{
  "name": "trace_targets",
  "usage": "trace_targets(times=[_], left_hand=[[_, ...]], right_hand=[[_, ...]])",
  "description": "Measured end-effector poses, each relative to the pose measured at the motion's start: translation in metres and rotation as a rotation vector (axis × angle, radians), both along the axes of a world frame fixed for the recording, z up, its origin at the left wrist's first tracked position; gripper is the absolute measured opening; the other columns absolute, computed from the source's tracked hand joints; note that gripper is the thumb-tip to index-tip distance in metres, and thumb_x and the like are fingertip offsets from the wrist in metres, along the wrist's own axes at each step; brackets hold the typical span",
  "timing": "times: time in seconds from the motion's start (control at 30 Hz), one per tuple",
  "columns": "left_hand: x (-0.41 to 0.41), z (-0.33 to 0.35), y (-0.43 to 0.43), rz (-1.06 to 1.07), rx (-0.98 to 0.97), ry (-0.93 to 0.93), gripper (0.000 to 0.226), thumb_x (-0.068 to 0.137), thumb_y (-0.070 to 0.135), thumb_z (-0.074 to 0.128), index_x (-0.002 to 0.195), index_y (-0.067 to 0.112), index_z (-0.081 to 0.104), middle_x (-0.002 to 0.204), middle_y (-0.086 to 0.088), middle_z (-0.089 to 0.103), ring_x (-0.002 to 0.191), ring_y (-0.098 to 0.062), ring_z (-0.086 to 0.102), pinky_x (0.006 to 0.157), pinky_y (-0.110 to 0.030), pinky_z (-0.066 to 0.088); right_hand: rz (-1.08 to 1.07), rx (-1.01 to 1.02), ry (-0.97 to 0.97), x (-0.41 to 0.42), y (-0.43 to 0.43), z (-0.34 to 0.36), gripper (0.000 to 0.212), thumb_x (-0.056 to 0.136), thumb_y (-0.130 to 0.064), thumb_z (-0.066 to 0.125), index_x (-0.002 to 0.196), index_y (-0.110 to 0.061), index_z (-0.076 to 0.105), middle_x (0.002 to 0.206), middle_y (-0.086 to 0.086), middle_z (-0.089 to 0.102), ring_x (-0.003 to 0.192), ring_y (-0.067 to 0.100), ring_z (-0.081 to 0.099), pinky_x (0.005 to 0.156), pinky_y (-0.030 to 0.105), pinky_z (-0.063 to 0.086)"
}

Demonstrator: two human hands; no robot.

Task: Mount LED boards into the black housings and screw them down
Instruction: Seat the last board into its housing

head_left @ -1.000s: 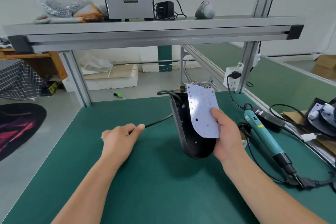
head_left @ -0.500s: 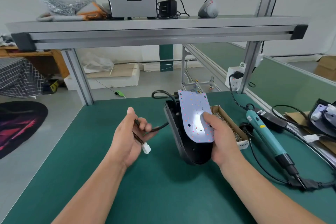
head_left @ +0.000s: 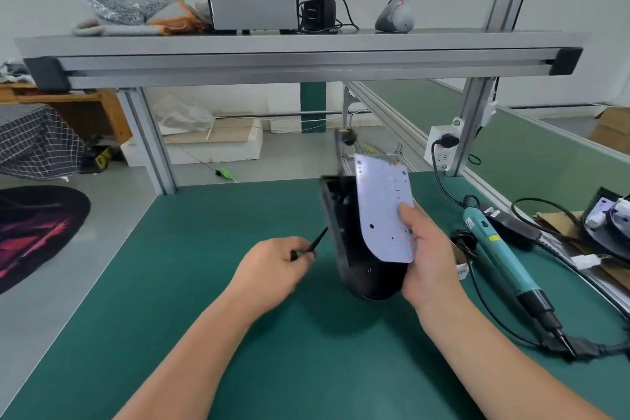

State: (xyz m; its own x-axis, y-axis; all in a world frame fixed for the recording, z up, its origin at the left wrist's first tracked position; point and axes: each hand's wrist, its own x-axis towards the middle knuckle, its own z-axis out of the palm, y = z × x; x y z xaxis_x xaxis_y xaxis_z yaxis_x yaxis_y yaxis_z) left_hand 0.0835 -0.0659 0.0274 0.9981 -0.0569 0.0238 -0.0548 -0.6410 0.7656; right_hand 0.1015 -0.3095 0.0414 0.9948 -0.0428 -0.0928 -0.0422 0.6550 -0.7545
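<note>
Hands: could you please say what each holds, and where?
Right hand grips the LED board at its lower right, thumb on top; left hand pinches the black cable beside the housing.

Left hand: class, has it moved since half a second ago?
Yes. The left hand, pinching the black cable, has dropped back from the table's far edge and shifted right, toward the black housing.

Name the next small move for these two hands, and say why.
Probably the left hand draws the thin black cable clear of the black plastic housing, so the white LED board can drop in. The right hand holds that board tilted against the housing, not seated, and the left hand pinches the cable beside it.
</note>
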Motion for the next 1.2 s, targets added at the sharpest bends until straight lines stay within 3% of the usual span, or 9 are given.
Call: trace_targets(times=[0.1,0.2,0.33,0.43,0.5,0.63,0.83,1.03,1.2], left_hand=[[-0.002,0.001,-0.004,0.076,-0.078,0.055,0.013,0.088,0.033,0.056,0.084,0.023,0.063,0.064,0.003,0.068,0.052,-0.011,0.057,0.054,-0.033,0.052],[0.003,0.003,0.001,0.197,-0.678,0.122,0.014,0.081,0.022,0.059,0.090,0.013,0.067,0.102,0.001,0.082,0.094,-0.013,0.079,0.080,-0.051,0.067],[0.005,0.004,0.012,-0.007,-1.559,0.124,0.015,0.087,0.011,0.057,0.073,0.010,0.053,0.141,-0.021,0.067,0.134,-0.034,0.064,0.105,-0.056,0.054],[0.004,0.003,0.013,-0.109,-1.736,0.090,0.026,0.088,0.010,0.056,0.062,0.014,0.054,0.141,-0.017,0.067,0.139,-0.035,0.060,0.115,-0.060,0.043],[0.005,0.004,0.013,-0.114,-1.783,0.081,0.023,0.086,0.012,0.060,0.065,0.016,0.052,0.114,-0.013,0.074,0.130,-0.033,0.066,0.110,-0.061,0.049],[0.009,0.008,0.007,0.148,-1.528,0.022,0.031,0.099,0.019,0.059,0.068,0.020,0.054,0.074,-0.004,0.051,0.067,-0.021,0.062,0.082,-0.045,0.063],[0.004,0.001,0.004,0.154,-0.447,-0.289,0.026,0.082,0.056,0.065,0.092,0.033,0.056,0.070,0.011,0.057,0.067,-0.012,0.051,0.068,-0.031,0.048],[0.007,-0.004,0.005,0.017,-0.200,-0.196,0.021,0.083,0.040,0.071,0.104,0.041,0.073,0.066,0.008,0.044,0.061,-0.010,0.033,0.057,-0.030,0.033],[0.002,0.003,-0.006,-0.054,-0.421,-0.044,0.016,0.085,0.018,0.073,0.082,0.033,0.079,0.069,0.014,0.066,0.062,-0.006,0.044,0.058,-0.024,0.039]], right_hand=[[-0.036,0.050,-0.034,0.002,-0.004,0.001,0.046,0.095,-0.026,0.066,0.138,-0.010,0.067,0.133,0.014,0.072,0.123,0.036,0.069,0.111,0.055,0.049],[-0.044,0.052,-0.023,0.002,-0.004,0.000,0.043,0.096,-0.027,0.067,0.136,-0.012,0.069,0.131,0.014,0.073,0.123,0.038,0.069,0.110,0.057,0.050],[-0.038,0.023,-0.009,-0.001,0.003,-0.002,0.027,0.097,-0.026,0.067,0.119,-0.018,0.080,0.125,0.012,0.076,0.111,0.033,0.074,0.099,0.050,0.059],[-0.008,0.003,0.006,-0.003,0.011,-0.005,0.024,0.100,-0.024,0.064,0.094,-0.027,0.086,0.112,0.006,0.080,0.096,0.024,0.079,0.077,0.039,0.064],[0.006,0.002,0.028,-0.004,0.013,-0.006,0.023,0.099,-0.026,0.064,0.094,-0.025,0.087,0.111,0.007,0.080,0.095,0.025,0.079,0.074,0.039,0.064],[0.034,-0.029,0.048,-0.007,0.014,-0.006,0.019,0.091,-0.028,0.070,0.095,-0.020,0.086,0.110,0.011,0.080,0.090,0.027,0.079,0.068,0.036,0.063],[0.117,-0.078,0.089,-0.008,0.014,-0.005,0.023,0.091,-0.022,0.067,0.100,-0.010,0.085,0.106,0.014,0.080,0.084,0.028,0.079,0.061,0.033,0.061],[0.127,-0.199,0.139,-0.006,0.011,-0.005,0.035,0.097,-0.019,0.062,0.124,0.000,0.072,0.121,0.023,0.075,0.093,0.034,0.074,0.078,0.039,0.059],[0.151,-0.219,0.134,-0.007,0.013,-0.007,0.036,0.093,-0.020,0.066,0.124,-0.002,0.069,0.115,0.021,0.072,0.098,0.035,0.071,0.090,0.045,0.053]])
